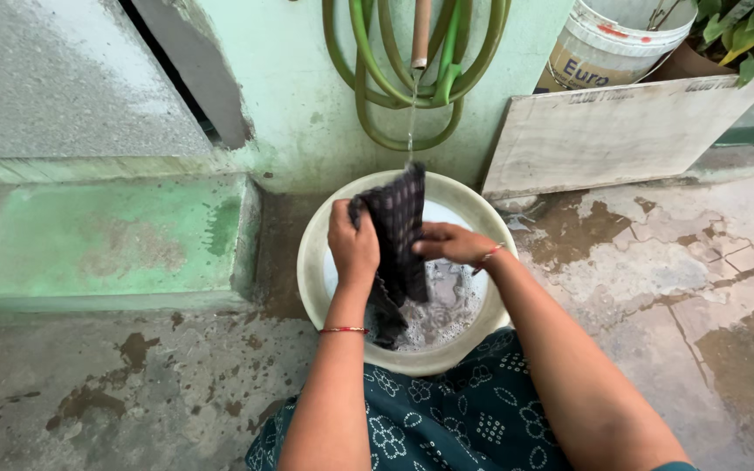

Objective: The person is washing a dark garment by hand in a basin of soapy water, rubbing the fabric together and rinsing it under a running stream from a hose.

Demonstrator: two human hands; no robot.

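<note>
Both hands are up over the round white wash basin (309, 262), and between them hangs a dark checked cloth (397, 228), wet and drooping, its lower end trailing down into the soapy water (447, 318) at the bottom of the basin. The left hand (353, 245) has its fingers curled tight around the cloth's left edge near the top; the right hand (449, 242) pinches the other side, fingers closed on the fabric just across from it. A thin stream of water (411, 118) drops straight from the pipe spout (420, 35) above and lands on the top edge of the cloth. Behind that stream, a coiled green garden hose (368, 78) hangs against the pale green wall (281, 87). To the right, a stone slab (613, 135) leans on the wall, with a white plastic bucket (613, 39) tilted behind it and some leafy plants (743, 35) in the corner. A green-painted step (98, 235) sits to the left of the basin, and the concrete floor (656, 262) is patched with wet stains. A thin red bangle (343, 330) rings the left wrist.
</note>
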